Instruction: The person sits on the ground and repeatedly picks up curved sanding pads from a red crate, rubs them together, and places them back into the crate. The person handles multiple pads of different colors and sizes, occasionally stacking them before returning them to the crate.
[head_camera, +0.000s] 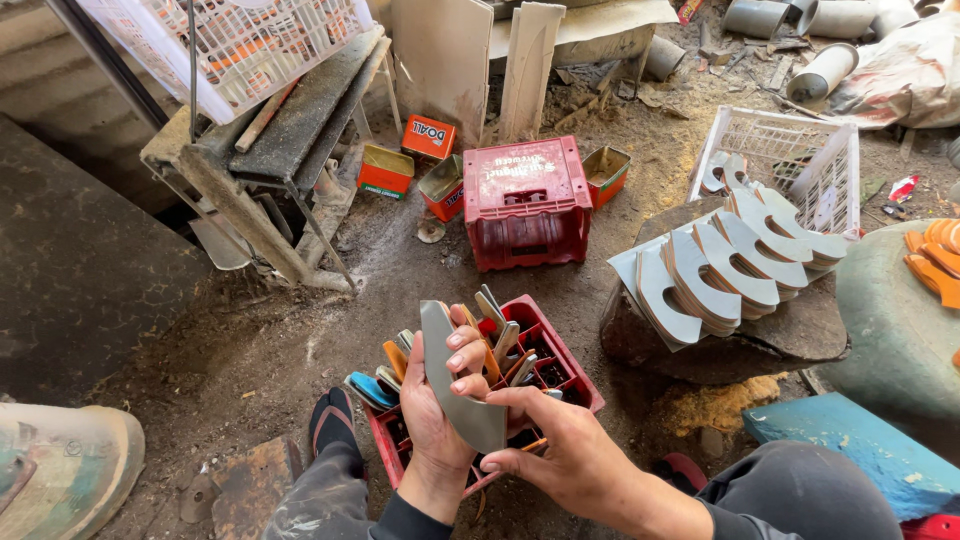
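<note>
Above a red crate (570, 375) of tools, my left hand (435, 400) and right hand (560, 450) both clasp one curved grey cut-out piece (455, 385). Stacks of similar curved pieces (735, 265) lie to my right on a stone slab (800, 335).

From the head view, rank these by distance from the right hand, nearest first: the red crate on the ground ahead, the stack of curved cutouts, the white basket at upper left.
1. Stack of curved cutouts: up and to the right of the right hand, on a stone.
2. Red crate: straight ahead, upside down.
3. White basket: far upper left, on a bench.
</note>
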